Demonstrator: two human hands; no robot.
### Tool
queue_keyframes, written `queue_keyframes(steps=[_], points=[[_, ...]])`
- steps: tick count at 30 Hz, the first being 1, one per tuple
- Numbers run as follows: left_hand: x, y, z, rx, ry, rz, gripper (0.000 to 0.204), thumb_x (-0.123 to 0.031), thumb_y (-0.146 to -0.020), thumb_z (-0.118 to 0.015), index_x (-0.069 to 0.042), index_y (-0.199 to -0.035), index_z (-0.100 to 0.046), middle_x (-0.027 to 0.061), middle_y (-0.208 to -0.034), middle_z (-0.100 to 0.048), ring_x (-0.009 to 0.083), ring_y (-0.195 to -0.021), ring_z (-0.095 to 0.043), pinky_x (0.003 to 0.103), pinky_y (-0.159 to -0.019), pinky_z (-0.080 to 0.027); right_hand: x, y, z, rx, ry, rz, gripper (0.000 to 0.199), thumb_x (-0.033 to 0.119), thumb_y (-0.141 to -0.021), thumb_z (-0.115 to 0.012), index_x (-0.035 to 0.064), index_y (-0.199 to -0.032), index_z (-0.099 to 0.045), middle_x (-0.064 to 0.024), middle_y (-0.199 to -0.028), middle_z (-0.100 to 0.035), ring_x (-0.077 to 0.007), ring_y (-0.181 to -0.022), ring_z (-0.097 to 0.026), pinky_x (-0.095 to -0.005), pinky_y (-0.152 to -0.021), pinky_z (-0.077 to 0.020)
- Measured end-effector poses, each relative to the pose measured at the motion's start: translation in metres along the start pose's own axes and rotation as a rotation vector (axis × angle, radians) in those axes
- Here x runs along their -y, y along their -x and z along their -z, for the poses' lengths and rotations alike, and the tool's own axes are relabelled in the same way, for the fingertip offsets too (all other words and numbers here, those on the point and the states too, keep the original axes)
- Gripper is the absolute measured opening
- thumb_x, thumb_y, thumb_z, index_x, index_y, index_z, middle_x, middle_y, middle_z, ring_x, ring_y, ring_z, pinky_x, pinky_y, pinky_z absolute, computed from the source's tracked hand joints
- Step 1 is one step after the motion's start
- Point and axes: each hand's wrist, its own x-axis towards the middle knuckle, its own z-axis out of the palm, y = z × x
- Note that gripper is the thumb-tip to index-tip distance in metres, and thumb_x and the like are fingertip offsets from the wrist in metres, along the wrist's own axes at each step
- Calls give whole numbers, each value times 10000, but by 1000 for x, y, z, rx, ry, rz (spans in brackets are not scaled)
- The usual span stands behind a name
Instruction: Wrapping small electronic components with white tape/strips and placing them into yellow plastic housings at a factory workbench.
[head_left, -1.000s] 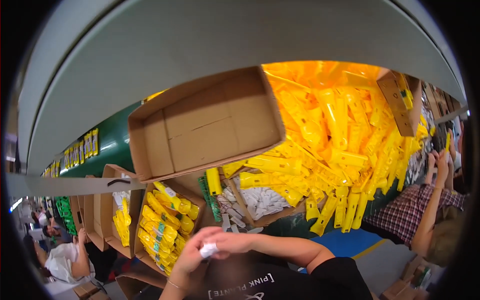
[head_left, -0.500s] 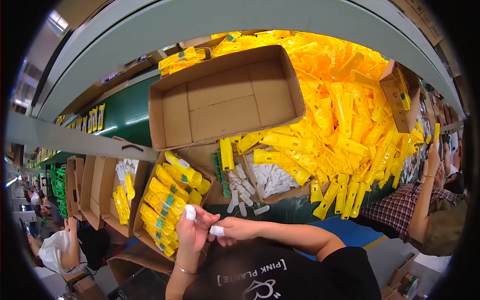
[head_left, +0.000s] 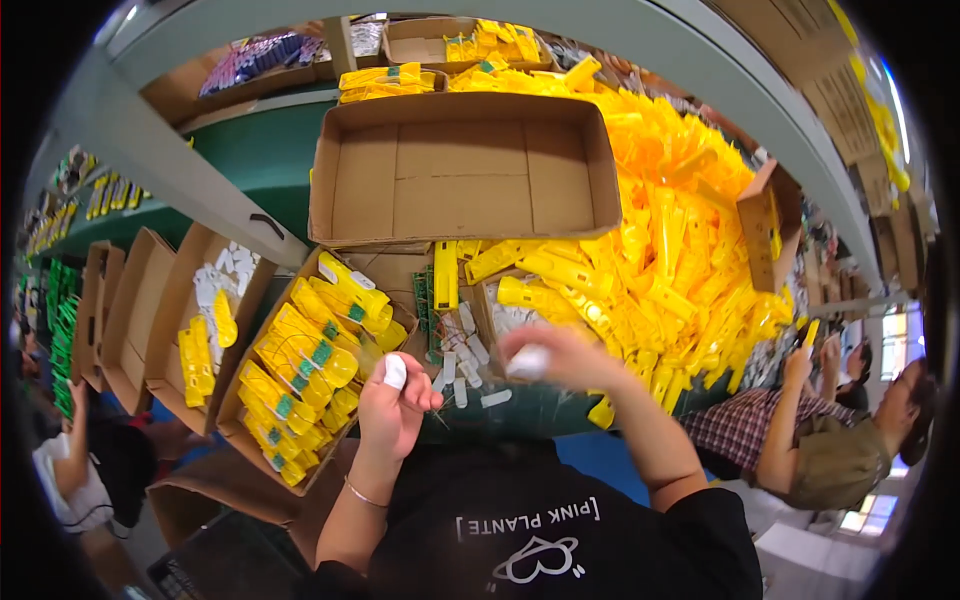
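Note:
My left hand (head_left: 392, 412) is raised beside the box of yellow parts, fingers loosely curled and apart from the thumb, with nothing visible in it. A white wrap (head_left: 395, 372) covers one of its digits. My right hand (head_left: 568, 360) is over the tray of small white pieces (head_left: 512, 318), smeared by motion, so its grip cannot be made out. It too shows a white wrap (head_left: 528, 362). Left of my left hand, a carton (head_left: 232, 432) holds yellow casings (head_left: 300, 350) with green circuit boards and thin wires. Loose white pieces (head_left: 462, 358) lie between my hands.
A large empty-looking cardboard box (head_left: 460, 205) stands ahead of me, beside a heap of yellow casings (head_left: 670, 240). Green boards (head_left: 424, 300) lie near it. More cartons (head_left: 150, 310) line the left. A metal post (head_left: 190, 170) crosses there. Co-workers (head_left: 800, 430) are at both sides.
My hands were close together and have separated. The right hand has moved right and away from me, over the white pieces; the left has stayed near the carton. The view has shifted.

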Motion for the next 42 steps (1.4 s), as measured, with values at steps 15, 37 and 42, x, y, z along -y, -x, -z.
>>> queue_keyframes(steps=[15, 37, 42], points=[[55, 24, 33, -209, 161, 60, 171, -126, -934, -394, -5, -958, -513, -13, -582, -358, 66, -498, -342, 232, -490, -352, -105, -107, 316, -869, -262, -356, 232, 135, -878, -501, 31, -1081, -547, -51, -964, -552, -164, -885, -529, -327, -804, -457], [19, 29, 27, -251, -50, -2, 160, -146, -901, -454, -14, -942, -534, 7, -700, -437, 81, -619, -373, 222, -543, -331, -112, -138, 326, -922, 823, -163, 370, 294, -842, -601, 10, -1078, -571, -72, -1051, -586, -164, -964, -550, -287, -796, -445], [18, 23, 20, -320, -96, 17, 166, -153, -909, -454, -11, -925, -540, 7, -676, -458, 72, -572, -380, 201, -512, -311, -169, -197, 409, -683, 275, -108, 305, 260, -839, -601, 32, -1040, -616, -30, -978, -607, -117, -902, -544, -253, -808, -408]])
